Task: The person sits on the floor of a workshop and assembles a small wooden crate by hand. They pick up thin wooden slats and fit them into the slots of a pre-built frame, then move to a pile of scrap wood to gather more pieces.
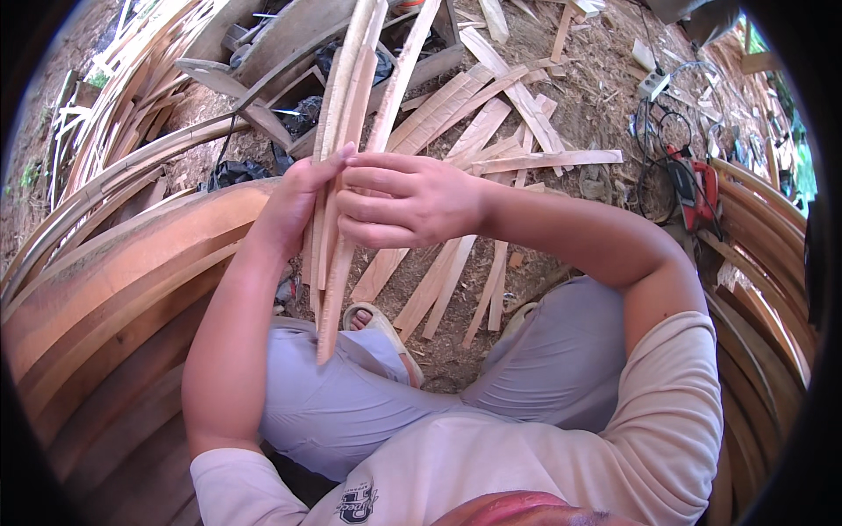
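My left hand (303, 195) is closed around a small bundle of long, thin wooden strips (349, 92), which stand up and away from me above my lap. Its thumb presses across the front of the bundle. Curled fingers of my right hand (408, 200) grip a separate wooden strip (405, 74) right beside the bundle. That strip leans to the right at its far end, and its pointed near end comes down over my left thigh. The two hands nearly touch. My right palm and thumb are mostly hidden behind the fingers.
Loose wooden slats (478, 131) lie scattered on the dirt floor ahead. A wooden frame (263, 66) with black plastic stands at the far left. Curved planks (132, 254) flank me. A red power tool (697, 188) and a socket block (653, 85) with cables lie right.
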Demonstrator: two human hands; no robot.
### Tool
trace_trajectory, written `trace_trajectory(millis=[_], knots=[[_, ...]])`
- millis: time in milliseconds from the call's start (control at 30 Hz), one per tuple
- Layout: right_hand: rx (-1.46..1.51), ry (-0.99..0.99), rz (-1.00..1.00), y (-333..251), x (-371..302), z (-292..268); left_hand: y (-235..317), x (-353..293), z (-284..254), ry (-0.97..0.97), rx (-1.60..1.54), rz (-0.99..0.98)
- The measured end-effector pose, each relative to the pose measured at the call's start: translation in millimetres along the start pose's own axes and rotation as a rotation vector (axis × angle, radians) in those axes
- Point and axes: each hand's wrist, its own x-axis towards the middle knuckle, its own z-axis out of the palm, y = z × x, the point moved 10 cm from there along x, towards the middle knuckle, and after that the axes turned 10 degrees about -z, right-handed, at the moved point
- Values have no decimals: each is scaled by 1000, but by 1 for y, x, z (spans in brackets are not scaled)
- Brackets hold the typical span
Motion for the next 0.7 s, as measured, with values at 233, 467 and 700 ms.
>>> trace_trajectory(millis=[233, 467, 700], knots=[[-38, -36, 3, 7, -11, 2, 9, -1, 13, -61, -22, 65], [67, -346, 215, 31, -104, 69, 9, -1, -8, 142, 335, 58], [100, -736, 299, 49, -210, 166, 1, -22, -36, 267, 398, -34]])
